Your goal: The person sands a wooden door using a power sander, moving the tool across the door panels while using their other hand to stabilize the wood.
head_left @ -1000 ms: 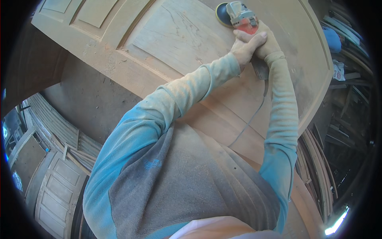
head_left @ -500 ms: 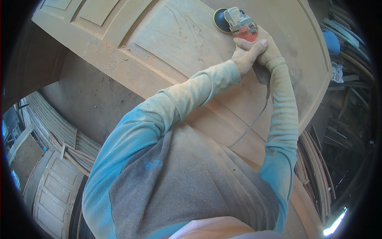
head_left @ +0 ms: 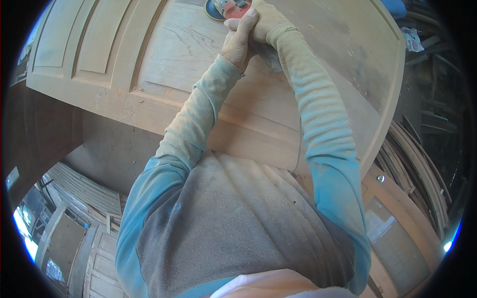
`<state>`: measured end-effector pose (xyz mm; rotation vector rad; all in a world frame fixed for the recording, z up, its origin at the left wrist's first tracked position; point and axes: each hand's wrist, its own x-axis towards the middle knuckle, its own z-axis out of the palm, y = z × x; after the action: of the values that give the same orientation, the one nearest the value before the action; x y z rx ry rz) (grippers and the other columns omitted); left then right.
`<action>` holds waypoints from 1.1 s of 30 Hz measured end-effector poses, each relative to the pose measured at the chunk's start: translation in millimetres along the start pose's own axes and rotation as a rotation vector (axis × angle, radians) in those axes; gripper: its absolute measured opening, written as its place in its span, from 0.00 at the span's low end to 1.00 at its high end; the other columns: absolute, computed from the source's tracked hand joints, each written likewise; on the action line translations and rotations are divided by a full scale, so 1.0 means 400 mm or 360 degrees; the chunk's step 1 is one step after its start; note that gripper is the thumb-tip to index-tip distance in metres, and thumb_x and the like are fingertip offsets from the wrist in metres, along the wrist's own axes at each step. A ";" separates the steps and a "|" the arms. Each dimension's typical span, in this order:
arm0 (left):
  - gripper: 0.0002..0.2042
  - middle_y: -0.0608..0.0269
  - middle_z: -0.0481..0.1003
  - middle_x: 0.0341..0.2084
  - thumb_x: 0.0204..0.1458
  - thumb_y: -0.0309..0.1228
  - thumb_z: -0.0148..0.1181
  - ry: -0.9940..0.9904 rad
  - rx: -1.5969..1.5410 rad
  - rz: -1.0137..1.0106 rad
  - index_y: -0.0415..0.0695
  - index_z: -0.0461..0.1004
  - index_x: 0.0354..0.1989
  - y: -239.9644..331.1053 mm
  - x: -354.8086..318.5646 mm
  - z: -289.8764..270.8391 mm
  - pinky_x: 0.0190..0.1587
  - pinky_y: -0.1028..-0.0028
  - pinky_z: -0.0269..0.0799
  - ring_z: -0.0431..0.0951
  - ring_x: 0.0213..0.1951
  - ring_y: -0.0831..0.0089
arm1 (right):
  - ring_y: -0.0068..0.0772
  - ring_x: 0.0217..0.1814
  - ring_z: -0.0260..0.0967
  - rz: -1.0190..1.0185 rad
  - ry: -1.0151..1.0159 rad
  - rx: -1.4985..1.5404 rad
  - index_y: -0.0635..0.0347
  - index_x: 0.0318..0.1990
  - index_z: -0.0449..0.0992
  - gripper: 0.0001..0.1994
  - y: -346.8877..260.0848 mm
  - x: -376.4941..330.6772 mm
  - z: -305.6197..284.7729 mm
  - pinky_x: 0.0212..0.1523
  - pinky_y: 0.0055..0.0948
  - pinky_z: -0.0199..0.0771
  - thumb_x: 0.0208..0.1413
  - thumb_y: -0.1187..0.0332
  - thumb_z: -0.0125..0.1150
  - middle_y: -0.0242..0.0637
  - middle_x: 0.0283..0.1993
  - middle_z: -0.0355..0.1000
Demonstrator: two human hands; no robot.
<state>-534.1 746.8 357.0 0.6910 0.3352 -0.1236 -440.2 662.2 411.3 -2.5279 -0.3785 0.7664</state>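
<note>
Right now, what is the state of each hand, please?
Left hand: closed around the body of the red power sander.
Right hand: closed on the same sander, further up its body.

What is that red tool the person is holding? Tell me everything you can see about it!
The sander is a small power tool with a red and grey body and a round dark disc underneath. Its top is cut off by the picture's upper edge. The disc lies flat on a pale wooden door panel dusted with sawdust. The left hand and the right hand, both dusty, wrap around its rear end. A thin cord hangs down beside the right sleeve.
</note>
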 end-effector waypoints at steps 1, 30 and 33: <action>0.36 0.54 0.76 0.57 0.64 0.56 0.60 -0.0064 0.0362 -0.0162 0.37 0.66 0.68 0.011 -0.011 -0.001 0.61 0.61 0.75 0.77 0.59 0.62 | 0.60 0.65 0.73 0.0007 0.0047 0.0073 0.66 0.62 0.74 0.44 0.039 0.010 0.013 0.65 0.47 0.74 0.45 0.38 0.74 0.61 0.61 0.75; 0.36 0.53 0.50 0.79 0.68 0.58 0.43 0.0063 0.3485 0.0957 0.52 0.55 0.79 -0.012 0.023 -0.152 0.81 0.54 0.36 0.44 0.80 0.53 | 0.28 0.43 0.78 0.0315 0.0706 0.0554 0.61 0.54 0.81 0.25 0.571 -0.487 -0.094 0.47 0.33 0.78 0.52 0.56 0.75 0.36 0.45 0.81; 0.35 0.53 0.53 0.79 0.67 0.58 0.45 0.0319 0.3513 0.0869 0.53 0.57 0.78 0.073 0.014 -0.238 0.81 0.54 0.37 0.45 0.80 0.53 | 0.32 0.43 0.80 0.0320 0.0596 0.0470 0.63 0.54 0.80 0.27 0.518 -0.407 -0.124 0.47 0.35 0.79 0.50 0.55 0.76 0.41 0.46 0.82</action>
<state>-547.1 830.4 304.1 2.9573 0.0464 0.1767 -517.3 405.6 415.6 -2.3766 0.1095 0.3682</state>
